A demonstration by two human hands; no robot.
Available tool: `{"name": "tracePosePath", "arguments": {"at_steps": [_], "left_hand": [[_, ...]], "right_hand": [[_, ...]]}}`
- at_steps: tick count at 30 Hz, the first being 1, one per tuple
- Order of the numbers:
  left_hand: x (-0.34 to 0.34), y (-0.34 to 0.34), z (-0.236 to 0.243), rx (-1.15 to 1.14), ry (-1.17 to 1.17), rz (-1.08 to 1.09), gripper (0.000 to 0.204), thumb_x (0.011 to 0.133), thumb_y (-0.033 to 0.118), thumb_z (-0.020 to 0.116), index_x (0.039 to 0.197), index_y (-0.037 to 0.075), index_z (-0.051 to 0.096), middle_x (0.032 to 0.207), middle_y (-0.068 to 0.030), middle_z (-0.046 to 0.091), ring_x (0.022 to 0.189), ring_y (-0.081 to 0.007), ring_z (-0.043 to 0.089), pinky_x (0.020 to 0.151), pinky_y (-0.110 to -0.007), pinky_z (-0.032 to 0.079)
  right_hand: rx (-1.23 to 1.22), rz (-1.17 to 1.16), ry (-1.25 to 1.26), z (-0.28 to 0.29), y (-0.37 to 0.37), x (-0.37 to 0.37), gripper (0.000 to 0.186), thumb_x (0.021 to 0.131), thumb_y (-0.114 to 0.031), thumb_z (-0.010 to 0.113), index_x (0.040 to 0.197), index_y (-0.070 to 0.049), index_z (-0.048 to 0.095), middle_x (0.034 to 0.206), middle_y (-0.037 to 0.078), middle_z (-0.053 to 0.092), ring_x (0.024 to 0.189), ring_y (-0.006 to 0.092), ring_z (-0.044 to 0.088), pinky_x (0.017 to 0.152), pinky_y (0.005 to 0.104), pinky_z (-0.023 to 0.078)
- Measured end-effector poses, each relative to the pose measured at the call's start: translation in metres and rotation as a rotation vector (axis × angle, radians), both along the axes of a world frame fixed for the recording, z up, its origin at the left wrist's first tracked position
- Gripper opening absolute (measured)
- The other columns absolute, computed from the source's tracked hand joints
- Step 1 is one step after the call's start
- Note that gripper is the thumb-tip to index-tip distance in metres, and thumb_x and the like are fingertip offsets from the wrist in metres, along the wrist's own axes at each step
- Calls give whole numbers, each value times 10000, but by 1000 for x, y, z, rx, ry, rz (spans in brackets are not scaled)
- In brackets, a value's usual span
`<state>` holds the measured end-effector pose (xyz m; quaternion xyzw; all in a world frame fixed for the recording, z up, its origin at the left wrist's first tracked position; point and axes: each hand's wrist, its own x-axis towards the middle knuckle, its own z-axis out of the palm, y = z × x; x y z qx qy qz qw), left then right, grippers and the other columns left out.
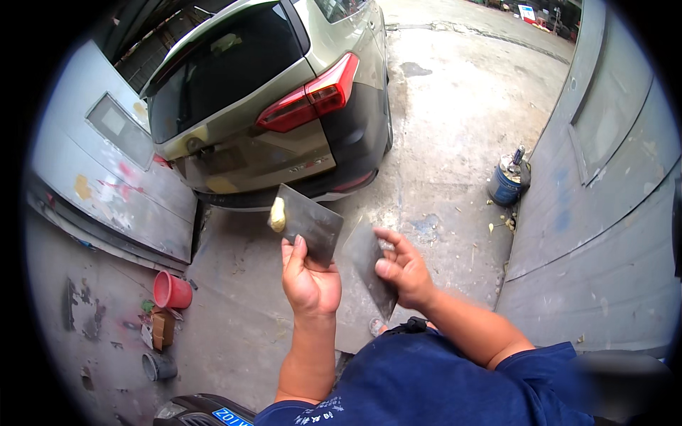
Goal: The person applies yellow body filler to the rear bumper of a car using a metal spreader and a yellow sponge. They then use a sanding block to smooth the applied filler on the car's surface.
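Observation:
My left hand [311, 280] grips a dark, flat square scraper plate [315, 224] from below, with a lump of pale yellow paste [277, 213] at the plate's upper-left edge. Just to its right, my right hand [407, 273] is closed on a second dark scraper plate [366, 259], held on a slant, its fingers wrapped round the right side. The two plates are apart, at chest level in front of me. Beyond them stands the rear of a beige car [234, 113], with patches of yellowish filler on its tailgate.
Grey panels [114, 184] flank the car at left and right [590, 213]. A pink bucket [170, 291], cardboard box [163, 328] and grey pail [158, 366] stand at lower left. A blue bucket [506, 186] sits by the right panel. Another vehicle [192, 415] shows at the bottom edge.

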<state>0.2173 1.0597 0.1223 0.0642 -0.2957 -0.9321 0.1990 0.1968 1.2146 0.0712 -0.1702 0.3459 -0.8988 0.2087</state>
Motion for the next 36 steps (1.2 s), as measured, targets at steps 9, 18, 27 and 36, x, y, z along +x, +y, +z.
{"name": "tracePosePath", "arguments": {"at_steps": [9,18,27,36], "left_hand": [[6,6,7,-364,228,151,406,953,45,403,1348,137,379,1304,-55,485,1199,-240,475,1010,-432,398],[9,2,-2,-537,310,32,405,959,22,398,1348,135,388,1297,-77,497,1180,-225,493,993,-425,409],[12,-14,3,-413,286,-192,437,965,11,378,1392,87,324,1327,-110,472,1202,-238,487,1011,-394,413],[10,-11,5,-371,119,-437,459,956,22,403,1401,31,293,1349,-133,449,1214,-240,486,1020,-386,409]], "right_hand": [[156,-144,116,11,15,-16,594,877,-87,599,1388,-20,303,1071,117,604,961,151,585,853,299,472],[552,-190,452,19,17,-28,517,871,-117,616,1335,0,419,1067,98,602,952,122,565,837,274,447],[553,-48,493,37,41,-41,538,857,-147,639,1334,5,443,1168,111,581,1053,158,542,913,303,423],[101,279,66,48,53,-65,580,825,-209,655,1331,-15,448,1164,79,584,1023,141,567,882,295,461]]}}
